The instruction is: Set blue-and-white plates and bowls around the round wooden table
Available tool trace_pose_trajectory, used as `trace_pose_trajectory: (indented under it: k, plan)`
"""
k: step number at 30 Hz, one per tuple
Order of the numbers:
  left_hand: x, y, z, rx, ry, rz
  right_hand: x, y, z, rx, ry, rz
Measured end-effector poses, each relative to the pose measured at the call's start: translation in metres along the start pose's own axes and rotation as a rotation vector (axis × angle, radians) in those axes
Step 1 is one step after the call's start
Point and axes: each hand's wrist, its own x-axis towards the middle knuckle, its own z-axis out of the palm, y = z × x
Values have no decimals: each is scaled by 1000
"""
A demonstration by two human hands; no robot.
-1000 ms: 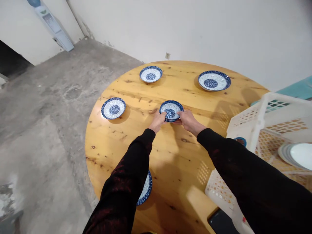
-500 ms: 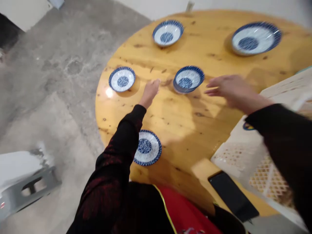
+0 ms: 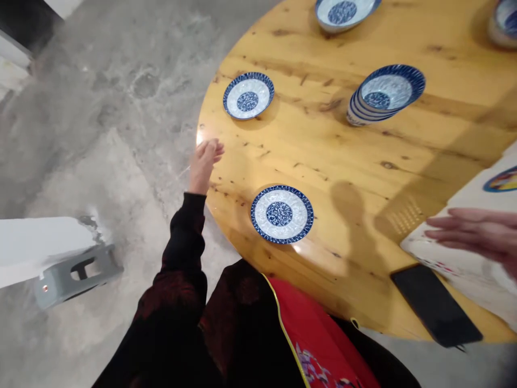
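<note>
The blue-rimmed plate (image 3: 281,214) lies on the table (image 3: 315,145), apart from both hands. Beyond it to the left, the left hand (image 3: 204,161) has loosely curled, empty fingers, nearest a patterned dish (image 3: 248,95). The right hand (image 3: 476,231), fingers outstretched and empty, is right of the plate by the white basket (image 3: 456,264); contact I can't tell. The bowl stack (image 3: 388,94) stands beyond the plate, rightward, well off all fingertips.

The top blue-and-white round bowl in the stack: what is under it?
Beneath the top bowl, nested blue-and-white bowls show rims and sides. Covered: their insides and the yellow wooden table directly below.
</note>
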Motion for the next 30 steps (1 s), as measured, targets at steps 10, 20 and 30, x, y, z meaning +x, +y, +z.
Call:
trace_pose_trajectory:
  k: [10, 20, 30]
  plan:
    - [-213, -95, -112, 107, 330, -429, -141, 139, 71, 342, -47, 189]
    - [-354, -111, -108, 279, -159, -362, -246, 224, 130, 662, -71, 247]
    - [-390, -129, -74, 357, -403, -220, -293, 263, 111, 628, 11, 296]
